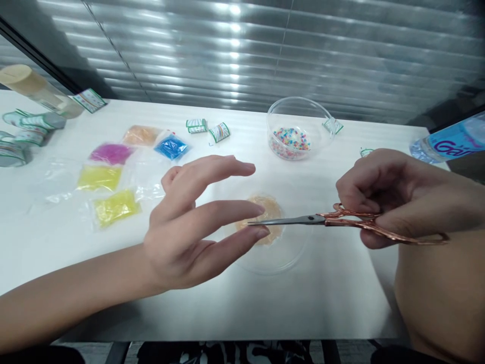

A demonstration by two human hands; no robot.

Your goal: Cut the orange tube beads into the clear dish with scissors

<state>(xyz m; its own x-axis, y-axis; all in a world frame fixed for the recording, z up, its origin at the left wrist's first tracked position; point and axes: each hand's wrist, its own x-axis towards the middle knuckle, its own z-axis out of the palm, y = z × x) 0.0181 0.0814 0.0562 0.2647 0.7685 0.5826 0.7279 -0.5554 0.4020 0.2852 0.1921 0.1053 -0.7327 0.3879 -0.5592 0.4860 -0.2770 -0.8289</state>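
Bead packets (99, 177) lie at your 10 o'clock, well apart from the work. Your left hand (189, 227) is released, fingers spread, holding nothing visible; its lower fingertips (261, 232) touch the scissors' tip. Under them, at 12 o'clock, orange beads (271, 206) sit in a clear dish (280, 260). Your right hand (379, 187), at 3 o'clock, is clenched around the scissors (341, 220), blades about closed, pointing to 9 o'clock. Mixed-bead bowl (276, 126) sits at 1 o'clock. Looks like a snipping step over the dish. Next move calls for fingertips clear of the blades.
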